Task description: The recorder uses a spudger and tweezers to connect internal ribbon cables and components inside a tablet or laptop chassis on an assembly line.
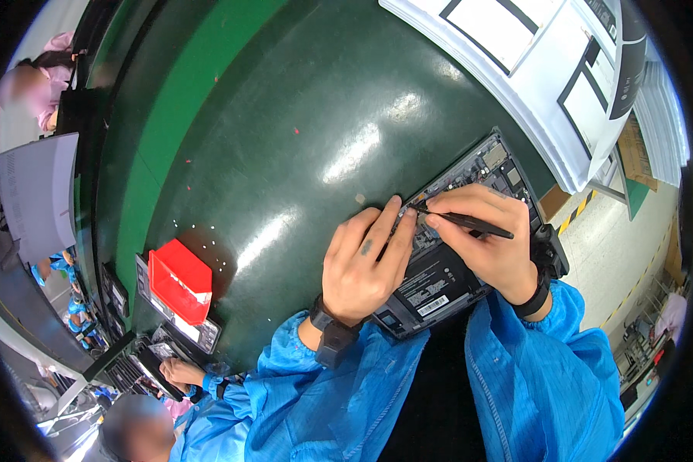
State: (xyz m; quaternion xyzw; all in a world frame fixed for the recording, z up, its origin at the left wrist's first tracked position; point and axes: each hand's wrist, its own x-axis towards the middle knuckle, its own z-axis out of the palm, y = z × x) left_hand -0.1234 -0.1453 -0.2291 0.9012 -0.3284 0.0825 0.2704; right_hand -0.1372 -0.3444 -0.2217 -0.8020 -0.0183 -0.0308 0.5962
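Note:
An opened laptop base (393,319) lies tilted on the dark green bench in front of me, its circuit board (458,177) and black battery (431,281) bare. My right hand (489,239) grips a slim black pen-shaped tool (470,222), whose tip points at the board's left edge. Whether it is a spudger or tweezers is too small to tell. My left hand (366,266) reaches over the laptop's left side with fingers stretched out, index and middle fingertips close to the tool's tip. What lies under those fingertips is hidden.
A red plastic bin (181,281) stands at the left on a flat device part, with small white bits (214,246) scattered beside it. White sheets or panels (508,69) are stacked at the far right. A co-worker's hand (183,373) works on another device at the lower left.

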